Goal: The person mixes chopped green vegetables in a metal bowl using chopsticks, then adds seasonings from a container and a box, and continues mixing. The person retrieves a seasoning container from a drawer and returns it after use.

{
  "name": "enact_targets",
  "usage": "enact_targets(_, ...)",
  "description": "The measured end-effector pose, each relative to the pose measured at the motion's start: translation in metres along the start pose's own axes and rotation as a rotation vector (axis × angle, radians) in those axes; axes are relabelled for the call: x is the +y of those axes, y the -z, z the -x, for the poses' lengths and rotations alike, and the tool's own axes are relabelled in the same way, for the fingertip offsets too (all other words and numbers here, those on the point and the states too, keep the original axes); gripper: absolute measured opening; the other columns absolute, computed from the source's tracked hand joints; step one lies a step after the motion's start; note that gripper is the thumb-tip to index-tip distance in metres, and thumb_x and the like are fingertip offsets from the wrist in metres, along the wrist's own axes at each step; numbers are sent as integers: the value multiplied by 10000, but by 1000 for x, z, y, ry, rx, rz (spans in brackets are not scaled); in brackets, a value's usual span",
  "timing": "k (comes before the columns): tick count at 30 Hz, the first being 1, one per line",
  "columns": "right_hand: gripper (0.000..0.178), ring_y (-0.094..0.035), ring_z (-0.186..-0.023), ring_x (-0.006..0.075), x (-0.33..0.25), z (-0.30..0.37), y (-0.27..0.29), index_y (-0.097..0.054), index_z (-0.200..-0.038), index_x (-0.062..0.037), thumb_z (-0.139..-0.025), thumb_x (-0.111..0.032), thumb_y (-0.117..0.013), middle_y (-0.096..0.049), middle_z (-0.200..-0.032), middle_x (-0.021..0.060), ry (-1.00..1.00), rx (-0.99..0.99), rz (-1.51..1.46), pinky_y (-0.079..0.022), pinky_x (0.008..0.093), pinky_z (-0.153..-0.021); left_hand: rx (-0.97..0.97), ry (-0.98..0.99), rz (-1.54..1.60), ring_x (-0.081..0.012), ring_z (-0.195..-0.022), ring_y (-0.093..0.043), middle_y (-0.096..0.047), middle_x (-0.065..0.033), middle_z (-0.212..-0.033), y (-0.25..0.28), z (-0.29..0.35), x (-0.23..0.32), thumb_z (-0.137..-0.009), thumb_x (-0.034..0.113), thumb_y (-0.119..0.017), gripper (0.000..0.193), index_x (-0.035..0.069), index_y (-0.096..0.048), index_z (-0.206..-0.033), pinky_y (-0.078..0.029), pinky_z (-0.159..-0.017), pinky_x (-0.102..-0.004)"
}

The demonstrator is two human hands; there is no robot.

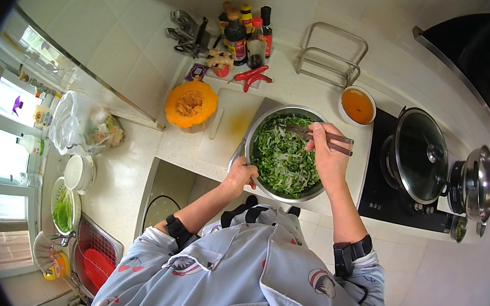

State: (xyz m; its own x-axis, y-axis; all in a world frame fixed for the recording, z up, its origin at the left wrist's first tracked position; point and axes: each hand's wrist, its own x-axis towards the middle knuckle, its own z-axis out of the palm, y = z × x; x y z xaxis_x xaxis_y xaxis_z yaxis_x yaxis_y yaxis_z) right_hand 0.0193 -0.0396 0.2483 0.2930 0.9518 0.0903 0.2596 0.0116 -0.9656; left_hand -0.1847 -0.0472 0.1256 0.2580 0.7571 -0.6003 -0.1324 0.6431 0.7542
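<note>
A steel mixing bowl full of chopped greens with pale shreds among them stands at the counter's front edge. The fingers of my left hand are closed on its rim at the lower left. Over the right side of the bowl, my right hand grips a pair of dark chopsticks, whose tips reach into the greens. Just left of the bowl lies a white cutting board, partly covered by it, with a yellow stain.
A cut pumpkin, red chilies, sauce bottles and a knife rack stand behind and left. A bowl of orange liquid is near the stove with its lidded pan. The sink lies far left.
</note>
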Motion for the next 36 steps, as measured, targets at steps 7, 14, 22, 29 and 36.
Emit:
enact_targets(7,239,-571,-504,110,2,-2,-4,-632,-783,12,-897,-192,-580,-587,-575,55,-115,-134,-17,-454,263,-489,-25,-4,3,-265,-556,-532,-524,-137,-745,0,0,3,-680,-17,-542,215,-59,-482,-882,-436,-443,-374)
enact_targets(14,242,-551,-491,101,3,-7,-2,-637,-774,-2,-899,-201,-579,-584,-551,44,91,36,-96,-433,261,-473,-35,-10,-1,-250,-551,-536,-531,-129,-725,0,-1,2,-678,-14,-536,202,-70,-498,-869,-442,-440,-370)
enact_targets(22,227,-553,-498,99,6,-6,-5,-626,-771,8,-891,-180,-587,-567,-547,40,2,-36,-73,-429,263,-481,-23,-13,9,-247,-559,-542,-548,-133,-752,3,-2,-2,-685,-17,-527,220,-69,-506,-897,-446,-438,-361)
enact_targets(29,234,-548,-508,88,1,-5,-3,-628,-776,4,-894,-192,-578,-565,-559,35,-103,-75,-21,-427,243,-474,-18,9,9,-245,-572,-545,-558,-137,-772,6,-4,-1,-686,-18,-523,239,-72,-501,-918,-443,-434,-366)
enact_targets(36,206,-543,-511,95,-3,0,-10,-634,-788,12,-884,-165,-592,-579,-583,37,3,-245,84,-418,250,-477,-22,-9,-3,-246,-568,-547,-558,-138,-759,5,-2,1,-689,-14,-524,230,-65,-506,-912,-438,-440,-367)
